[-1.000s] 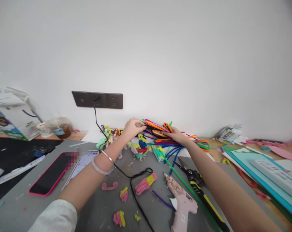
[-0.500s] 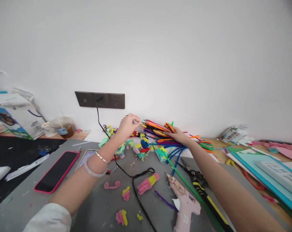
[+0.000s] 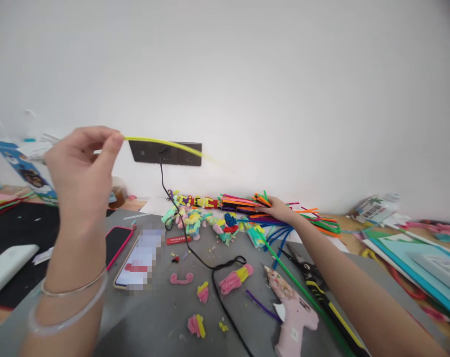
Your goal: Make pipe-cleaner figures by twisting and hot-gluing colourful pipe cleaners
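Observation:
A yellow pipe cleaner [image 3: 161,143] is pinched at one end between the thumb and forefinger of my left hand [image 3: 85,158], raised at the left; its far end blurs against the wall. At the back of the table, my right hand [image 3: 279,209] is wrapped on a bundle of multicoloured pipe cleaners [image 3: 239,202]. Several small pipe-cleaner pieces [image 3: 191,220] lie in front of that bundle. Nearer to me are a pink and yellow piece [image 3: 236,278], a pink curved piece [image 3: 181,278] and a purple pipe cleaner [image 3: 262,305].
A pink glue gun [image 3: 293,317] lies at the front right beside black and yellow pliers [image 3: 329,307]. A black cord [image 3: 225,305] runs across the grey mat to a wall socket [image 3: 165,152]. Two phones, one lit [image 3: 141,260], lie at the left. Coloured sheets [image 3: 407,258] are stacked at the right.
My left hand has moved from the bundle up and to the left, drawing out a yellow pipe cleaner. My right hand stays on the bundle. The view has shifted slightly.

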A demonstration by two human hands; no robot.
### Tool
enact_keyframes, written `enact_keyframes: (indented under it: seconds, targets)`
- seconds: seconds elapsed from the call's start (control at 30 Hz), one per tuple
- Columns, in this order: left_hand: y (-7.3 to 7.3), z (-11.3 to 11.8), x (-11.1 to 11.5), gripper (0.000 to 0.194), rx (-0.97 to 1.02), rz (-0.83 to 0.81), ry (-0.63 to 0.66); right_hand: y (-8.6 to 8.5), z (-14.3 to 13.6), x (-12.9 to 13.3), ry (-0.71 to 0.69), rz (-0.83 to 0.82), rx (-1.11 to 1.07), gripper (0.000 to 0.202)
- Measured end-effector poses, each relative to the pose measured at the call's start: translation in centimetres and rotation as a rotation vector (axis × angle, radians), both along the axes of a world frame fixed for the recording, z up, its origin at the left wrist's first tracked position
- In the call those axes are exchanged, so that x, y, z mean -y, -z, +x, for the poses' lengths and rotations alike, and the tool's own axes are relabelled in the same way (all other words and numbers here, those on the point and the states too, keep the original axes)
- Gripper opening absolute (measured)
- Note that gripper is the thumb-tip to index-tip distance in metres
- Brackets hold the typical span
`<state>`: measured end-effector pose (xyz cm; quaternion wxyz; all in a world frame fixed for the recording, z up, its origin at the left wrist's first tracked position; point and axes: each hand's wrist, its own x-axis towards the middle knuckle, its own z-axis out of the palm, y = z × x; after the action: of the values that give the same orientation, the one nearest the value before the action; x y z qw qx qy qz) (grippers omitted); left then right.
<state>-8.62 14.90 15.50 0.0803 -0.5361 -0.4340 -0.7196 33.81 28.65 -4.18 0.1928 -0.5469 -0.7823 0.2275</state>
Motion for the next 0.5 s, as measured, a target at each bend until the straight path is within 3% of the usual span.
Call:
enact_keyframes:
  seconds: [0.1,0.17,0.33,0.43,0.5]
  targets:
    - [1.2,-0.1,-0.4,0.005,0.247,0.09,0.049,-0.1,-0.5,0.1,0.019,0.051,0.089,0.032]
    - [2.7,0.8,-1.8,0.005,0.428,-0.003,0.197,-0.5,-0.9,0.4,0.041,0.088,0.154,0.031]
    - [6.9,5.7,-6.3,0.02,0.283,-0.417,0.448,-2.9,-1.9,2.5,0.091,0.216,0.265,0.037]
    - [9.5,9.3,-8.1,0.025,0.098,-0.621,0.523,-4.9,-1.7,5.3,0.138,0.29,0.302,0.044]
    - [11.2,11.3,-8.6,0.023,-0.075,-0.745,0.576,-5.9,-0.8,7.9,0.154,0.311,0.323,0.036]
